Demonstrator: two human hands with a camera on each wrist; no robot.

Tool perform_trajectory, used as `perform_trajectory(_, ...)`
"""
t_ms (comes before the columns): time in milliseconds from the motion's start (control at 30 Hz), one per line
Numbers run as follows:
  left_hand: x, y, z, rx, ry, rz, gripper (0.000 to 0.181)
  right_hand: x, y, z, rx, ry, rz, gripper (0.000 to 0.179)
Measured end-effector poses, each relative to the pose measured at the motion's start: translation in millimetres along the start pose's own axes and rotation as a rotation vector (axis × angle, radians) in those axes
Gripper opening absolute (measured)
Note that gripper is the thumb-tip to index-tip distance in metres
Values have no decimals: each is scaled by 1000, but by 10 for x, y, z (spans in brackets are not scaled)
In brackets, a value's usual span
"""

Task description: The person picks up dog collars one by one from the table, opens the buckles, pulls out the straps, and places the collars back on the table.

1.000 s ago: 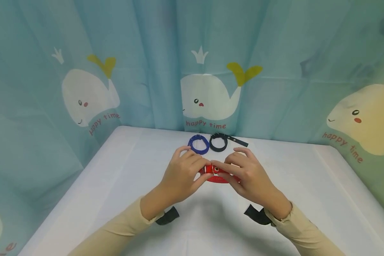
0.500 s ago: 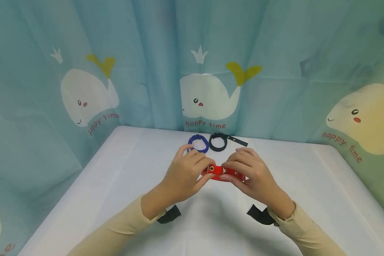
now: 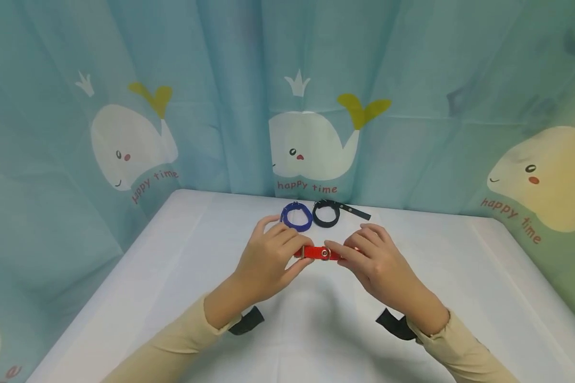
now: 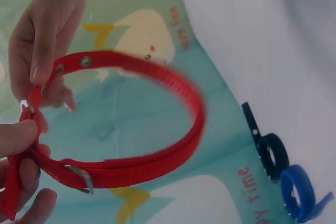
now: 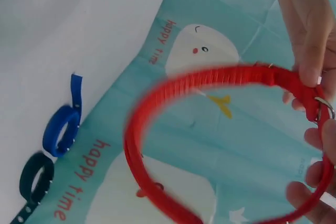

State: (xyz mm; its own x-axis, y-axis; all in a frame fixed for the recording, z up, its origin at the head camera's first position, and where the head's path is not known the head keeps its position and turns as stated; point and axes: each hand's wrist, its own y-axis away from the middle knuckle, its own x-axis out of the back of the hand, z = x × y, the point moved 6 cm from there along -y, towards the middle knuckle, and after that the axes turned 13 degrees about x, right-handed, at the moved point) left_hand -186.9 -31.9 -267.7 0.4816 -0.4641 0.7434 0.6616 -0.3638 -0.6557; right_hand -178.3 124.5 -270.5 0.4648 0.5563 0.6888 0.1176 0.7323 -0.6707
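Observation:
A red pet collar (image 3: 314, 252) is held up between both hands, over the white table. My left hand (image 3: 269, 261) pinches the strap at its left side, by a metal loop (image 4: 79, 171). On the other side, my right hand (image 3: 380, 261) grips the strap between thumb and fingers, close to a metal ring (image 3: 325, 254). Both wrist views show the collar (image 5: 189, 81) as a wide loop, with the strap threaded together where the hands meet. Metal eyelets (image 4: 85, 62) line part of the strap. The fingers hide some of the fastening.
A blue collar (image 3: 303, 227) and a black collar (image 3: 326, 224) lie coiled side by side near the table's back edge, beyond the hands. The black one's tail points right. A whale-print curtain (image 3: 220, 96) hangs behind the white table (image 3: 172, 266).
The right hand first drew away to the right along the strap, and the collar shifted with it. Now the collar is back leftward, its lower loop out of sight in the head view.

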Motion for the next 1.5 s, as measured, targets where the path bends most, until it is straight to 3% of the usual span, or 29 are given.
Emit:
perform_trajectory(233,6,-17,52,-43,8,-8,24,9,-32,39,-9,-72,39,37)
perform_trajectory(433,-9,-9,50,-27,-9,-16,26,18,12,81,-26,-79,42,42)
perform_trajectory(633,-23,-24,88,-38,-7,-5,26,15,-15,51,-51,-138,36,36)
perform_trajectory(900,-23,-23,113,-42,5,0,24,27,-40,4,-76,-68,55,38)
perform_trajectory(1000,-7,-21,48,-11,-1,4,23,79,16,58,-90,-44,74,40)
perform_trajectory(1067,18,-18,-7,18,7,11,21,118,65,109,-107,-47,80,29)
perform_trajectory(1167,46,-13,-57,29,18,18,19,112,135,190,-152,-77,9,16)
perform_trajectory(1367,72,8,-125,41,-3,20,18,-46,318,373,-353,-118,-355,21)
perform_trajectory(1433,77,20,-155,55,-14,24,18,-48,379,421,-401,-103,-401,27)
perform_trajectory(1500,66,31,-166,60,-25,20,19,-24,379,425,-404,-85,-372,38)
